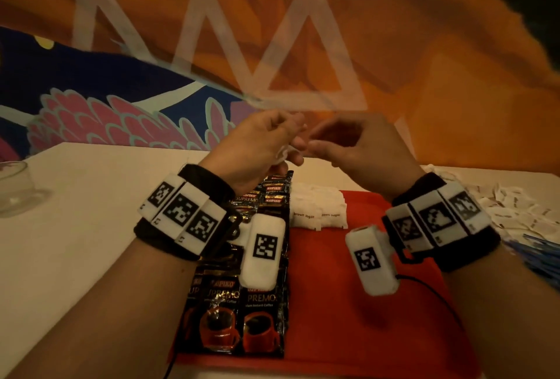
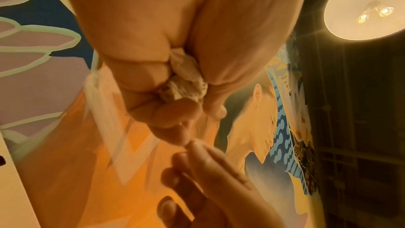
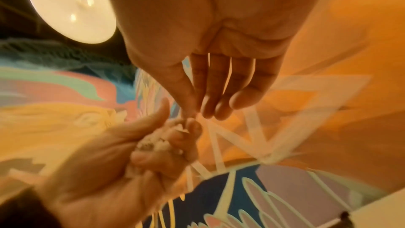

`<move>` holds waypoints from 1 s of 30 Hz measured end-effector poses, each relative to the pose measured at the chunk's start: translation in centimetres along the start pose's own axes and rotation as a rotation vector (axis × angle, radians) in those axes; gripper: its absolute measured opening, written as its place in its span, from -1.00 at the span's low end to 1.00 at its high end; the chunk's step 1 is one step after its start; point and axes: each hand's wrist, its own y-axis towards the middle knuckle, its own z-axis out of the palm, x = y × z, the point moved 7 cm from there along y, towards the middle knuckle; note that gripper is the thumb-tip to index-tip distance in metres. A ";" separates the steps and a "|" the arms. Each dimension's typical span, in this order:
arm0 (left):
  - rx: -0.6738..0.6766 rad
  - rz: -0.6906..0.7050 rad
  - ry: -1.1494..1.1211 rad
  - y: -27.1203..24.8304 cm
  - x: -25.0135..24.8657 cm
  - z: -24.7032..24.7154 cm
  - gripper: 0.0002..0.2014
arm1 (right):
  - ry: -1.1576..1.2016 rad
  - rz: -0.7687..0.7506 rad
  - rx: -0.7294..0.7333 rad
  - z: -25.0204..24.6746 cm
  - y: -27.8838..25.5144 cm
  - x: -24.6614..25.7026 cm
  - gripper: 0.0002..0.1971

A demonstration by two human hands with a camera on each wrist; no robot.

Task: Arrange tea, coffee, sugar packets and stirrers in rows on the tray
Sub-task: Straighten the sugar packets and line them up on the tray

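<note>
Glossy foil coffee sachets point(image 1: 235, 303); matt paper sugar packets point(image 1: 318, 212).

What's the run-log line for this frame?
left hand: grips crumpled white packets | right hand: fingers straight, reaching to left | tray: coffee sachets, brown sugar packets in rows

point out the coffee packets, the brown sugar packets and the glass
coffee packets point(image 1: 236, 312), head view, front packet's printed face
brown sugar packets point(image 1: 318, 212), head view, front white packet
glass point(image 1: 15, 184), head view, its side wall

left wrist band point(image 1: 181, 215): black strap, white marker blocks | right wrist band point(image 1: 439, 221): same, thin black cable | bare forearms
</note>
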 end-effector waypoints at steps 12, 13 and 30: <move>0.046 -0.081 -0.178 -0.2 0.9 1.2 -0.49 | 0.065 0.018 0.065 1.7 -1.6 1.5 -0.81; 0.039 -0.084 -0.188 -0.2 1.0 1.2 -0.52 | 0.038 0.027 0.027 1.7 -1.7 1.4 -0.83; -0.002 0.028 0.000 0.2 0.9 0.3 -0.91 | 0.333 0.224 -0.093 -0.6 -1.4 -1.7 -0.94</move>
